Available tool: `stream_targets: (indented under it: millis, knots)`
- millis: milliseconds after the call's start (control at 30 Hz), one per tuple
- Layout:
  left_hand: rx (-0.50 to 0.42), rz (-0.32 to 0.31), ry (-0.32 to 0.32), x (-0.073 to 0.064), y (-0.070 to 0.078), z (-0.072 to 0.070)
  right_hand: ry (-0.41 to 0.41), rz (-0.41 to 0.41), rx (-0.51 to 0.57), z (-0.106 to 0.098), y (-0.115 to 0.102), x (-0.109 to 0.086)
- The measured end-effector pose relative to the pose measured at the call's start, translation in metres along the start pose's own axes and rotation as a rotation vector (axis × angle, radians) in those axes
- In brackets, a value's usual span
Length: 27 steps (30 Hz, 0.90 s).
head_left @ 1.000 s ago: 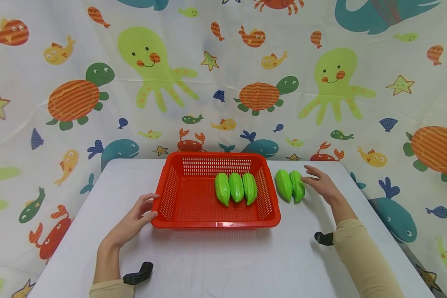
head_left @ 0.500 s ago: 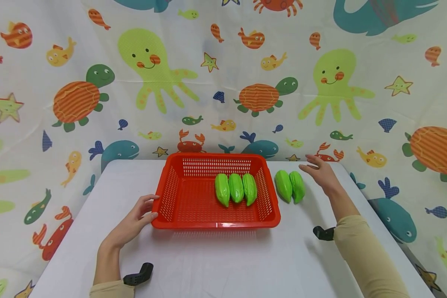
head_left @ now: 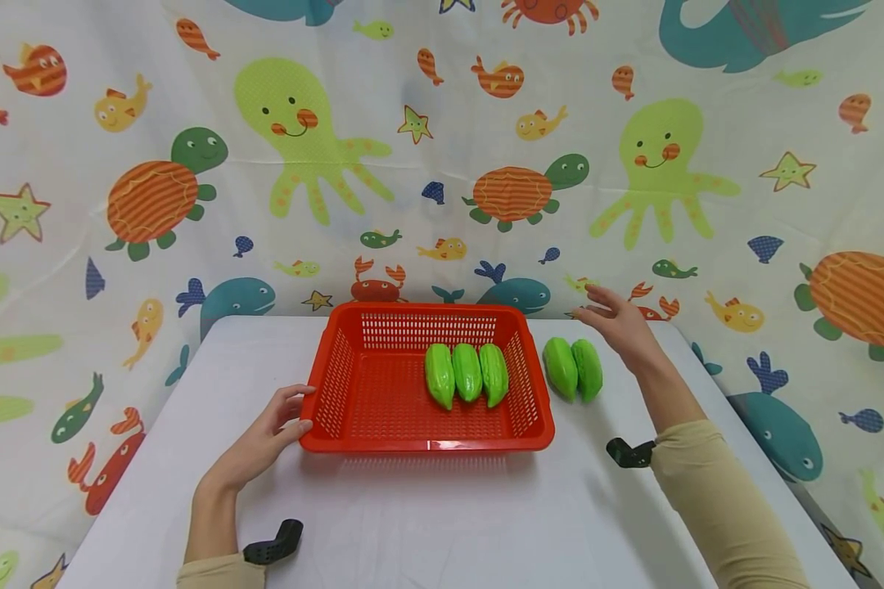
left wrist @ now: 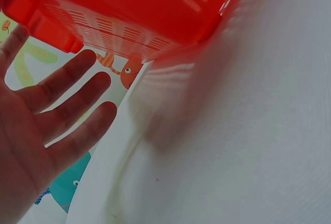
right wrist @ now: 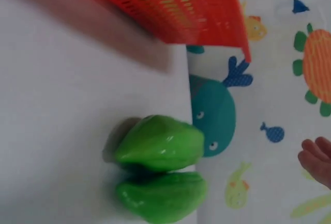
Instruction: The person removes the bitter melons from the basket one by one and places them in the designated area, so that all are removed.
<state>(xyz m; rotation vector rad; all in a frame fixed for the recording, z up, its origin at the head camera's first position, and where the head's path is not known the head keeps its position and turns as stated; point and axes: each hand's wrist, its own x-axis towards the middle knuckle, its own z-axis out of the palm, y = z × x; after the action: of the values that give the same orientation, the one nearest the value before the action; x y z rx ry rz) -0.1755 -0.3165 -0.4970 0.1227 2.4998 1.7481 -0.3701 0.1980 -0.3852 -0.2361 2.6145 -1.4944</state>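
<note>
Curtain, sea-animal print [head_left: 412, 213]: backmost, hanging behind all else. Low hazard; at most a snag for a straying hand.

Counter, white [head_left: 427, 515]: support for everything handled. Likely weak spot: the far edge, no lip in sight against a roll-off.

Basket, red, openwork [head_left: 368, 444]: upright, mid-counter. Possible skid or tilt from an uneven push at the left rim.

Left hand [head_left: 261, 438]: at the left rim, fingers apart, fairly straight, seemingly touching, clamped on nothing. Probably too light a contact against a bump.

Right hand [head_left: 624, 331]: raised at far right, fingers apart, empty. Possible fault: misjudged height on descent.

Three green fruits [head_left: 467, 372]: inside the basket, right half, side by side. Possible slide on a tilt.

Two green fruits [head_left: 561, 368]: on the counter, just right of the basket, near the far edge. Possible roll away from a sideways knock or off-centre pinch, given glossy skin.
</note>
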Motion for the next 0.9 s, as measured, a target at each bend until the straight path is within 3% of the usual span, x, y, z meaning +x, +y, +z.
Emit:
stream_targets:
  millis: [433, 900]
  knots:
    - [0.001, -0.01, 0.004, -0.001, 0.002, 0.0, -0.028, -0.081, 0.06, 0.017, -0.04, -0.002]
    - [0.011, -0.019, 0.004, 0.0, -0.002, 0.0, -0.084, -0.204, 0.098, 0.041, -0.065, 0.002]
